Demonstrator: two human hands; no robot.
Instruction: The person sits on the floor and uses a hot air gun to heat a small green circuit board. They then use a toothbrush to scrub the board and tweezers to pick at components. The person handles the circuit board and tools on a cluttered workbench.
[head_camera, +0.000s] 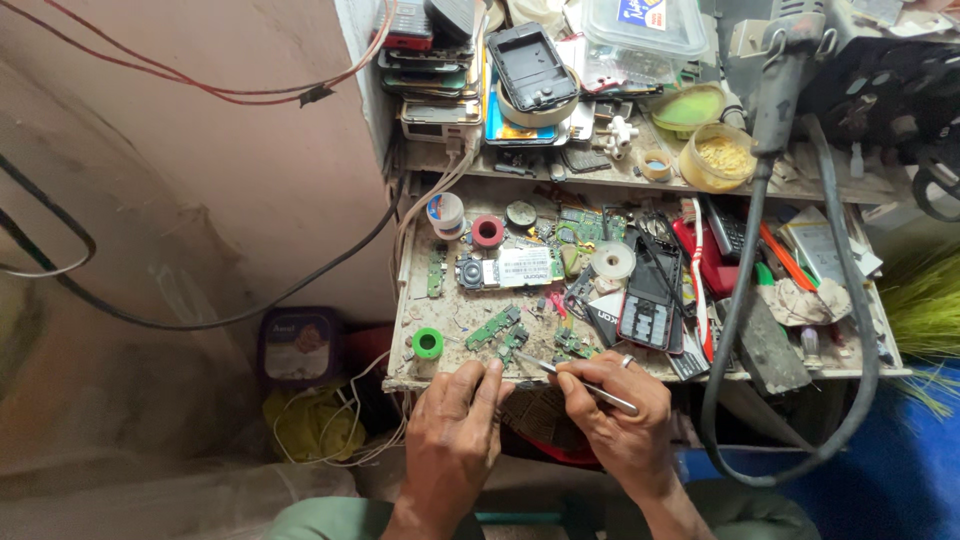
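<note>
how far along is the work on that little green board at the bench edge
Already apart: bare green circuit boards and a black phone lie loose on the bench. In hand: the right hand holds metal tweezers, tip meeting the left hand fingers; what they pinch is too small to tell. Nothing looks reassembled.

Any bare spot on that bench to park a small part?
One small patch: front left, between the green tape roll and the green circuit board, below the red roll. Centre and right are packed: the black phone, the grey cable. Both hands fill the front edge.
</note>
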